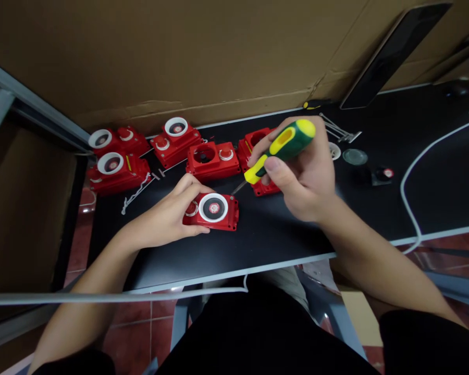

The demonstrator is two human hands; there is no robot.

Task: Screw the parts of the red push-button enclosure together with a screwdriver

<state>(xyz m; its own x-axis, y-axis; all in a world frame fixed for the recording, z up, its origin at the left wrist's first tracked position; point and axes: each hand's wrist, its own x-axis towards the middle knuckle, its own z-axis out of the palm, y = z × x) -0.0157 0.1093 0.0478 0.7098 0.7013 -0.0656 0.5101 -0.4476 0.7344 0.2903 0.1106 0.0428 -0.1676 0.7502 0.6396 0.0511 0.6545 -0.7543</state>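
Note:
On the black tabletop lies a red housing [232, 223] with a white-rimmed round black part and a smaller red knob. My left hand [180, 211] grips its left end, thumb at the near side and fingers at the far side. In my right hand [305, 177] is a green and yellow screwdriver [285, 146], held at a slant. Its thin tip meets or hovers just over the far right corner of the housing; I cannot tell which. Behind my right hand, more red housings [254, 143] are partly hidden.
Several red housings [119, 172] stand at the back left, some with white rings. A white cord [135, 198] lies before them. Back right are metal rods [340, 130], a clear disc [355, 157] and a small black part [383, 176]. A white cable [408, 200] crosses the right side. Cardboard [203, 57] walls the back.

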